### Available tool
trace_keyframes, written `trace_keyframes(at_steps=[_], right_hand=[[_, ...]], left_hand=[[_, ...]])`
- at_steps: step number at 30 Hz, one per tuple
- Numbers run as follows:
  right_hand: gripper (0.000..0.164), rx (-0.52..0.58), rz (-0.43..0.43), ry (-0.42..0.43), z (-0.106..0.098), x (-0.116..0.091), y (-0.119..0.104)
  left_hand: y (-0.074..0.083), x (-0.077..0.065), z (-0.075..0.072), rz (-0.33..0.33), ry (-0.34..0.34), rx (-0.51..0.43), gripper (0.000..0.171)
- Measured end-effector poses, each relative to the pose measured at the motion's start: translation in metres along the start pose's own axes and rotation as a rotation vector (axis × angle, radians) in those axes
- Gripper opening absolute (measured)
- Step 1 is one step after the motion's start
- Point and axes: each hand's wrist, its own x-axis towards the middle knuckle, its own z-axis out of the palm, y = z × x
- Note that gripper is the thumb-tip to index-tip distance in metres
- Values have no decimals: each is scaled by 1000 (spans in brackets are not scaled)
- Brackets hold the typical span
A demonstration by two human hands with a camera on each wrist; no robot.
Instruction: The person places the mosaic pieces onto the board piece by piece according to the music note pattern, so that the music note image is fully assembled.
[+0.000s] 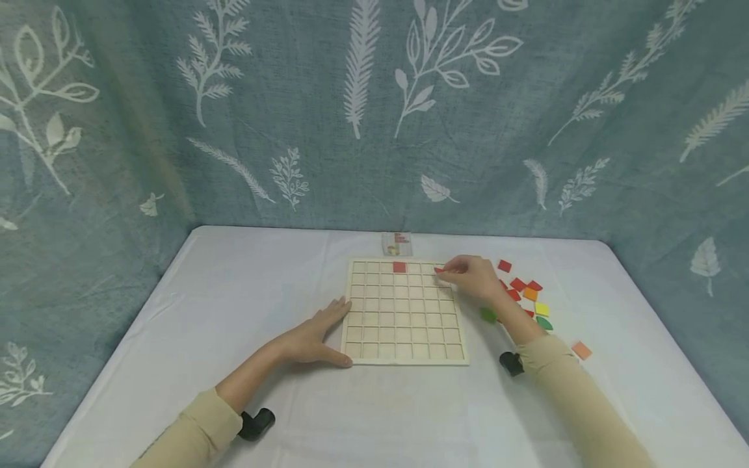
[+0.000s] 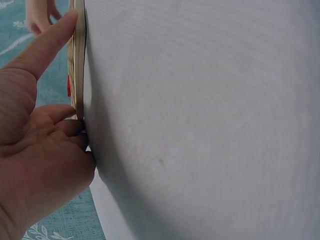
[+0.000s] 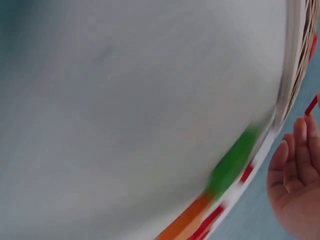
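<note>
A pale wooden grid board (image 1: 404,318) lies on the white-covered table. One red square tile (image 1: 399,267) sits in its top row. My left hand (image 1: 316,335) rests at the board's left edge, thumb and fingers spread; the left wrist view shows the thumb (image 2: 55,42) against the board's side. Over the upper right corner of the board, my right hand (image 1: 473,276) pinches a small red tile (image 1: 439,270) between thumb and fingers. That red tile (image 3: 311,106) shows edge-on in the right wrist view, so its full shape is hidden.
Right of the board lie loose tiles: several red ones (image 1: 504,266), a yellow one (image 1: 541,309), an orange one (image 1: 530,294), green leaf-shaped ones (image 1: 544,323) and a peach square (image 1: 582,350). A small printed card (image 1: 397,244) lies behind the board. A patterned curtain (image 1: 328,117) hangs behind.
</note>
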Motion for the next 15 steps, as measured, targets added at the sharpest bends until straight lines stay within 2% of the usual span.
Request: trace_keyframes(at_steps=[5, 7, 9, 15], right_hand=[[27, -102, -161, 11, 23, 17, -18], [26, -139, -192, 21, 29, 22, -22], [27, -162, -208, 29, 34, 25, -25], [30, -153, -176, 21, 41, 29, -31]], left_hand=[[-1, 0, 1, 14, -7, -1, 111], [-1, 0, 2, 22, -8, -1, 111], [-2, 0, 2, 25, -8, -1, 111], [-5, 0, 0, 30, -9, 1, 110]])
